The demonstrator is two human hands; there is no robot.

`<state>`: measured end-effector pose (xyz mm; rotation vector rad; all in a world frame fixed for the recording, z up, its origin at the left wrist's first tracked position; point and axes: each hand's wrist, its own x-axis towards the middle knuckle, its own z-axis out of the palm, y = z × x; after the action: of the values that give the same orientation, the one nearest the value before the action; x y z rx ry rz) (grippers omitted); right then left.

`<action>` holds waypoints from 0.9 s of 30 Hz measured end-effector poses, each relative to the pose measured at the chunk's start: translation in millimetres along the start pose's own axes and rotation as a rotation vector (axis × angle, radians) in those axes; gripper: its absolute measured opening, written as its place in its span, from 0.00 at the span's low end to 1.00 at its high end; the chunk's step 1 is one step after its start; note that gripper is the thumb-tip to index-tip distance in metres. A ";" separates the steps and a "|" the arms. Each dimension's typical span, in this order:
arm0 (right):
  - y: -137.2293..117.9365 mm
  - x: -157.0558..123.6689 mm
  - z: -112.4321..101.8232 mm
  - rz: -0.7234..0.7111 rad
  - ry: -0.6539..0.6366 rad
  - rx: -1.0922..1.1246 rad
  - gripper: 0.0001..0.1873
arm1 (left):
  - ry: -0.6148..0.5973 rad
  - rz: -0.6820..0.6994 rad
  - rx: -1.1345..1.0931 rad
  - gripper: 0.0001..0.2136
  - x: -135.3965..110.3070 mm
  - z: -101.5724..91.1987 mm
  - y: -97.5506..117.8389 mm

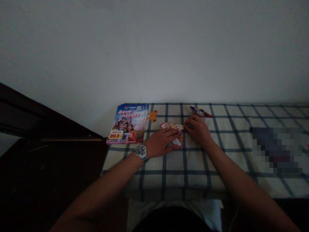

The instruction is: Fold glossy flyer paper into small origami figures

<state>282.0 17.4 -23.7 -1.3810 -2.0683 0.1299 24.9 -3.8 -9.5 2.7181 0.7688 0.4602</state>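
Left hand [159,142]: fingers flat on your folded flyer [177,141]
Right hand [197,129]: fingers narrow at its corner, grip unclear
Flyer stack [129,124]: desk's [173,162] far-left corner

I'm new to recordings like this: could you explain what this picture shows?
There is no machine here: a person works bare-handed, seen from a camera worn on the head, facing forward and down. A white cloth with dark blue checks covers the surface. On it lie a stack of blue and pink flyers, an orange bear figure beside it and, farther back, a pointed blue and red paper piece. The left hand, a silver metal watch at its wrist, rests on a red and white printed paper. The right hand is at that paper's edge; whether it pinches is unclear.
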 end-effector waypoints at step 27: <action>-0.2 -8.1 -12.9 -0.109 -0.127 0.017 0.12 | 0.014 -0.009 -0.068 0.23 0.4 -1.7 -1.2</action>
<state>291.0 7.1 -17.0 -1.2754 -2.2371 0.1934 24.0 -2.3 -8.2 2.6506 0.7544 0.4955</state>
